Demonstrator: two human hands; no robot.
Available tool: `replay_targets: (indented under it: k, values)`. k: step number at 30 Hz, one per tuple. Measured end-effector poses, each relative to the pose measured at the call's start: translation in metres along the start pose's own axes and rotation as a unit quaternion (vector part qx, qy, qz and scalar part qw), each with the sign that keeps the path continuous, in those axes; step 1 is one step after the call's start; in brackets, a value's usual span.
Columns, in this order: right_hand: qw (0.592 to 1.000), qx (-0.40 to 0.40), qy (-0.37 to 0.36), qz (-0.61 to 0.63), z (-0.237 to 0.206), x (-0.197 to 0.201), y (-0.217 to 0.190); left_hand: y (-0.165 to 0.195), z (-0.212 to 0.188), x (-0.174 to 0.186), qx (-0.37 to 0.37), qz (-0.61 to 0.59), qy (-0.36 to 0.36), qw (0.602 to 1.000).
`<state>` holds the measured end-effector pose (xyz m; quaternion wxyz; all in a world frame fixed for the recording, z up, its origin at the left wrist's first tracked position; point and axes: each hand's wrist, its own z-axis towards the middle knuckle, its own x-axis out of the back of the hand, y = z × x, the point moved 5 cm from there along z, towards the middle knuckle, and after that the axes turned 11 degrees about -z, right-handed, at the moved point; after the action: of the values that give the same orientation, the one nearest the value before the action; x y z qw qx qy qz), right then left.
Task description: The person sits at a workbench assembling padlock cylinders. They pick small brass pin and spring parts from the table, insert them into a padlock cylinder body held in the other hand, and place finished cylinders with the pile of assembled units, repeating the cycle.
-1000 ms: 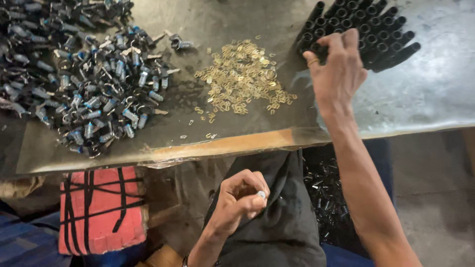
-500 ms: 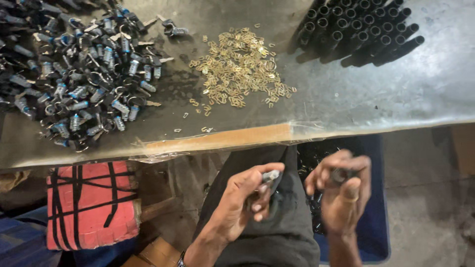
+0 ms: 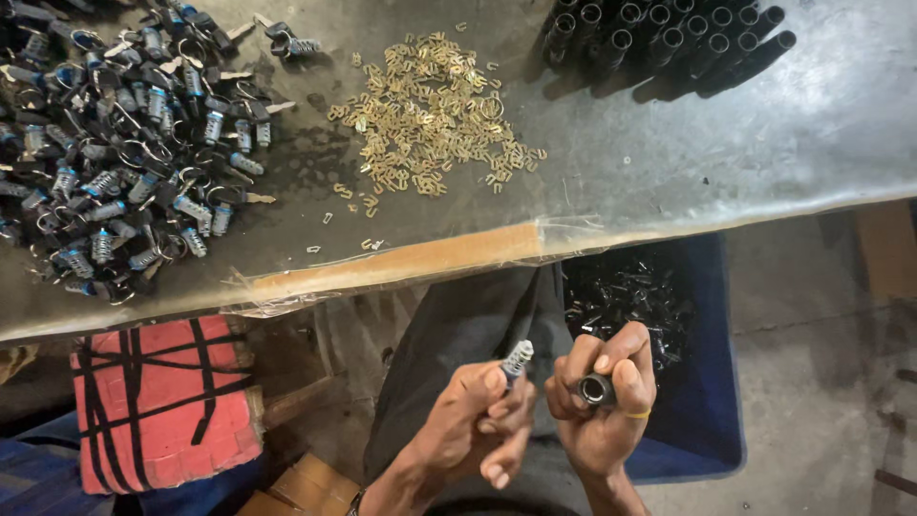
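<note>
Down below the bench edge, a small ridged silver lock core (image 3: 517, 358) is pinched in the left hand (image 3: 475, 428), fingers curled closed around its lower end, the ridged tip sticking up past the fingertips. Just to the right of it, a short black tube (image 3: 595, 389) is gripped in the right hand (image 3: 602, 413), thumb and fingers wrapped tight, the tube's open mouth turned toward the camera. The two hands are held close together, knuckles nearly meeting; the core and the tube are seen just apart, not joined. A thin yellow band (image 3: 637, 415) is worn on a finger of the right hand.

Directly behind the right hand, a blue bin (image 3: 712, 420) is set on the floor, and a heap of black parts (image 3: 626, 301) is seen inside it. Beneath both hands, a dark cloth (image 3: 458, 334) is spread over the lap.

Well above the hands, the grey bench top (image 3: 764, 153) is laid out. Straight up from the left hand, a scatter of small brass clips (image 3: 430, 115) is spread. Further up and to the right of the right hand, a stack of black tubes (image 3: 659, 38) is lying. Far up to the left of the left hand, a large pile of keyed lock cores (image 3: 124, 143) with rings is heaped. Out to the left of the left hand, lower down, a red bundle (image 3: 158, 401) tied with black straps is seen.
</note>
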<state>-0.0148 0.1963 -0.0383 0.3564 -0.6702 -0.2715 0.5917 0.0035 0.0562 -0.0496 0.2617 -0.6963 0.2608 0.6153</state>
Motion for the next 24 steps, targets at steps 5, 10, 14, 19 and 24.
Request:
replay_targets:
  k: [5,10,14,19,24]
  values:
    - [0.999,0.006,0.016,-0.034,0.002,-0.001,-0.003,0.004,0.005,-0.013,-0.026,0.259,0.030,0.965]
    - [0.990,0.030,0.033,-0.133,0.003,0.000,-0.006,0.016,-0.001,-0.031,-0.083,0.482,0.081,0.869]
    - [0.974,0.062,0.033,-0.217,0.003,0.001,-0.007,0.020,-0.002,-0.040,-0.110,0.610,0.109,0.777]
    - [0.946,0.075,0.030,-0.314,0.003,0.002,-0.010,0.023,-0.003,-0.052,-0.186,0.698,0.105,0.683]
    - [0.881,0.101,0.017,-0.461,0.005,-0.003,-0.023,0.024,-0.006,-0.055,-0.204,0.762,0.103,0.605]
